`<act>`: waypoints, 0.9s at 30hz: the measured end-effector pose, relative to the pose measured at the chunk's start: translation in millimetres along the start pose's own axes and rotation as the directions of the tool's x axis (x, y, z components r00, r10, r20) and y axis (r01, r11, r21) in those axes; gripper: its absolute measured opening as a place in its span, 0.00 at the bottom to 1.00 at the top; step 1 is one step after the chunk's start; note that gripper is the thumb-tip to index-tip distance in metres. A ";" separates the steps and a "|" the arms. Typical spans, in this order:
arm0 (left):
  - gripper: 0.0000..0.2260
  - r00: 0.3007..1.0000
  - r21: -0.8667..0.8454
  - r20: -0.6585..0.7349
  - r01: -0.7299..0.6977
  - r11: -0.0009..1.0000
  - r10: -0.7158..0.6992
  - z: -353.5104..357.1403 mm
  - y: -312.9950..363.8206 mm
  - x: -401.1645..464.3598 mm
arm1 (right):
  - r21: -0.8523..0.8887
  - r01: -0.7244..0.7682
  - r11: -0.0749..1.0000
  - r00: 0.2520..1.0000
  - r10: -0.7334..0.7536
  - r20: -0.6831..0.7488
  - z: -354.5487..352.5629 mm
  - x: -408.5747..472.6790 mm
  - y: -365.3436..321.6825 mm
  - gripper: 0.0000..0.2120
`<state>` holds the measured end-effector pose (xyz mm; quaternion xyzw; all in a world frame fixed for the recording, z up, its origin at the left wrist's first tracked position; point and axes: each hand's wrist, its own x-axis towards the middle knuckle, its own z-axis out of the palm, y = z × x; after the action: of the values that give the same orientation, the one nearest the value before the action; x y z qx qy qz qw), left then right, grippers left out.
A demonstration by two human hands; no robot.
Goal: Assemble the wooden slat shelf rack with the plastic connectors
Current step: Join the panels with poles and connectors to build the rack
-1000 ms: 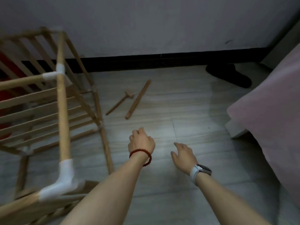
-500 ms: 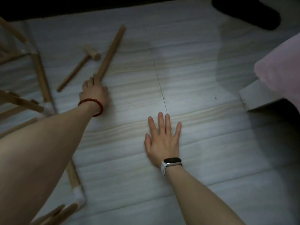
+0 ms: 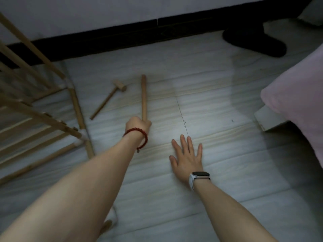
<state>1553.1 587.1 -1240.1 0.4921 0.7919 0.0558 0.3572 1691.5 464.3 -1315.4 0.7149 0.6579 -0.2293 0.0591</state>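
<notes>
Left hand (image 3: pixel 138 124) with fingers curled around the near end of a wooden dowel (image 3: pixel 143 95) lying on the pale floor (image 3: pixel 218 105), right hand (image 3: pixel 187 158) flat with straight spread fingers, small wooden mallet (image 3: pixel 107 100) just beside the dowel, half-built slat rack (image 3: pixel 36 109) at left.

Pale plank floor (image 3: pixel 209 105), grey wall (image 3: pixel 104 13), black skirting (image 3: pixel 122 39), pink bedding (image 3: pixel 297 105)

Tan wooden rod (image 3: pixel 143 96), red bead bracelet (image 3: pixel 138 133), pale grey-streaked floor (image 3: pixel 218 105).
</notes>
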 end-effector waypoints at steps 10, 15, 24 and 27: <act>0.12 0.926 0.247 -0.055 -0.351 0.903 0.374 -159.1 42.7 -123.7 | 0.207 0.183 0.961 0.937 -0.107 -0.332 -169.8 -56.8 -69.9 0.35; 0.10 0.835 0.239 -0.036 -0.527 0.815 0.550 -238.8 33.1 -226.2 | 0.149 0.308 0.940 0.884 -0.224 -0.410 -231.5 -121.2 -122.4 0.25; 0.13 0.638 0.048 -0.333 -0.724 0.688 0.694 -353.8 -98.3 -352.8 | -0.167 0.640 0.750 0.540 -0.594 -0.597 -285.4 -249.6 -217.0 0.10; 0.24 0.693 0.033 -0.404 -0.642 0.766 0.598 -374.1 -185.1 -367.2 | -0.203 0.648 0.734 0.600 -0.657 -0.457 -269.0 -286.2 -257.0 0.07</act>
<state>1279.7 290.4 -857.7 0.6881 0.6294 0.3139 0.1784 1501.7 339.5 -904.7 0.4582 0.8663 -0.0363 -0.1955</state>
